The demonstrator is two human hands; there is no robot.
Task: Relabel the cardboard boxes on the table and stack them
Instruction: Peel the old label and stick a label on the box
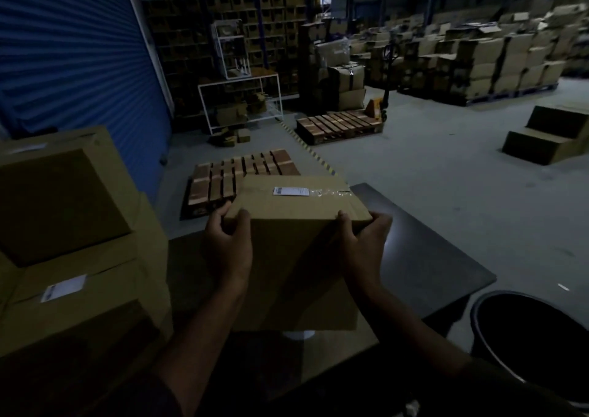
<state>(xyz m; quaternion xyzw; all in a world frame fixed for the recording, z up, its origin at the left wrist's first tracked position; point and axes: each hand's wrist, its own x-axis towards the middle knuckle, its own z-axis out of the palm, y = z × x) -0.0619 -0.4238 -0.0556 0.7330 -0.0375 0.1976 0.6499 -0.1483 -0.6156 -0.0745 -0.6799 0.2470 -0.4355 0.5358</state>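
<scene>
A: Currently, what is the status of the two hands?

B: The left hand grips the near left top corner of the cardboard box, thumb on the top face, fingers curled round the left side. The right hand grips the near right top corner the same way, thumb on top, fingers wrapped round the right side.

A: Location of the box?

B: Over the middle of the dark table, between the two hands. Whether its base touches the table surface cannot be determined; the underside is in shadow. A white label sits on the top face towards the far edge, with clear tape running just beside it to the right.

A: Other boxes?

B: A stack of cardboard boxes stands at the left edge of the table. One lower box in it carries a white label on its top face.

A: Surroundings?

B: A black bin stands off the near right corner of the table. Beyond the far edge, a wooden pallet lies on the floor, a second pallet farther back, with a blue shutter door at left.
</scene>
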